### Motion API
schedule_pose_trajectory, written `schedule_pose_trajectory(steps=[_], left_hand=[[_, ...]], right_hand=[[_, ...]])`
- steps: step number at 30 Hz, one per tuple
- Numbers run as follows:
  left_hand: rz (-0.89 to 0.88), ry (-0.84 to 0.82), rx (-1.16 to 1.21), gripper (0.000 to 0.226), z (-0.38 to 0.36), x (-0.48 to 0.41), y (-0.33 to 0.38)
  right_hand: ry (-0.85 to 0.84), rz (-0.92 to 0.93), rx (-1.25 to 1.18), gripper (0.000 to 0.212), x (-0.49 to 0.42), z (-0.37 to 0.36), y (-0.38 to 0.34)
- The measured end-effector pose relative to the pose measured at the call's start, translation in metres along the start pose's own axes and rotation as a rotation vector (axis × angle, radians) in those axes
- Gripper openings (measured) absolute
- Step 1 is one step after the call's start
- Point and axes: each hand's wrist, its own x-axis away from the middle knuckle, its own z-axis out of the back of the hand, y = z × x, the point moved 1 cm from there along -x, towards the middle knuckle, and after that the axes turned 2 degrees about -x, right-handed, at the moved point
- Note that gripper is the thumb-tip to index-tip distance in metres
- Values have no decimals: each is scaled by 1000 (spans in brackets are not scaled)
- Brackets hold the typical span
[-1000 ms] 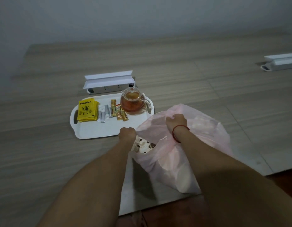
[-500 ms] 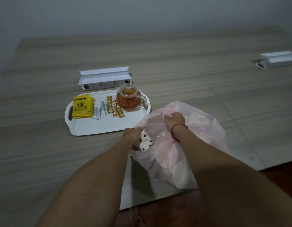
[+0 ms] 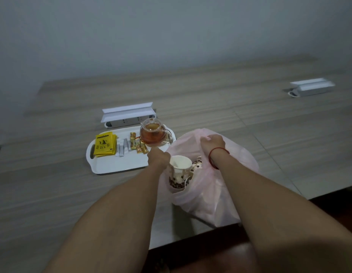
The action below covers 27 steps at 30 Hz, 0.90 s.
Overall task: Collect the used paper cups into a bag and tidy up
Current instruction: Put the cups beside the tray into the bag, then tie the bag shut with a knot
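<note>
A thin pink plastic bag [image 3: 226, 194] stands on the wooden table near its front edge. My left hand [image 3: 159, 158] grips the bag's left rim and my right hand [image 3: 213, 143] grips the far right rim, holding the mouth apart. Inside the mouth stands a white paper cup [image 3: 180, 168] with a brown dotted pattern, upright and empty-looking. A second patterned cup [image 3: 197, 164] lies just behind it, mostly hidden by the bag.
A white tray [image 3: 116, 166] sits left of the bag with yellow tea packets [image 3: 104, 144], several sachets [image 3: 131, 144] and a glass teapot [image 3: 153, 133] of amber tea. A white power strip box [image 3: 127, 115] lies behind it, another [image 3: 311, 87] at far right. The table edge runs just below the bag.
My hands have pulled the bag's mouth wider apart, so the paper cups inside show much more. The view has shifted slightly.
</note>
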Motion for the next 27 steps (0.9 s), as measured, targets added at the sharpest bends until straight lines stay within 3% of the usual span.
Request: schedule_pose_trajectory(steps=[5,9,14,19,23,26,27], left_hand=[[-118,-36,-45,48,13,45,31],[-112,-108,-85,66,34,83,51],[-158,-7,-384,38,61,118,62],[-201,217,-430,36,87,140,57],[-179,376,-243,38,113,140,48],[-154,503,33,41,137,132,31],[-112,558,148,42,145,129,22]], right_hand=[[110,17,-125,35,29,46,-9],[197,54,-164,37,50,83,-20],[223,131,-225,36,73,106,-35],[150,189,-293,39,93,99,-48],[131,181,-364,33,100,86,-61],[83,33,-579,19,92,86,-59],[74,-15,-635,26,86,87,-54]])
